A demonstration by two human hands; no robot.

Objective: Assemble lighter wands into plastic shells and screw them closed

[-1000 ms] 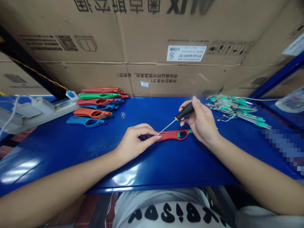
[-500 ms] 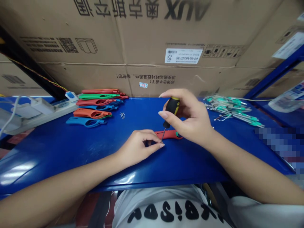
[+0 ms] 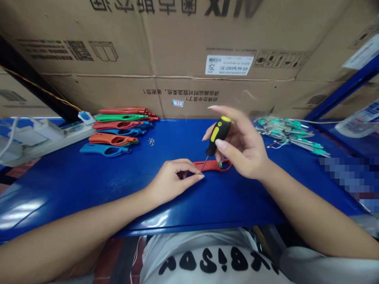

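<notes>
A black and yellow screwdriver leans in my right hand, between the thumb and the other fingers, with the index finger raised off the handle. Its shaft slants down to the fingertips of my left hand. Those fingers are pinched at the screwdriver's tip, at the left part of a red plastic casing lying on the blue table. Whatever small piece sits between the left fingertips is hidden. The casing's looped handle end shows below my right hand, with a bit of green at it.
Red, green, orange and blue casings are stacked at the left, beside small screws. A power strip lies farther left. Green-and-metal parts are heaped at the right. Cardboard stands behind; a plastic bottle is far right.
My right hand has loosened around the screwdriver, its index finger lifting away, and the handle leans more to the right. The left hand stays at the tip. The whole view has shifted slightly.
</notes>
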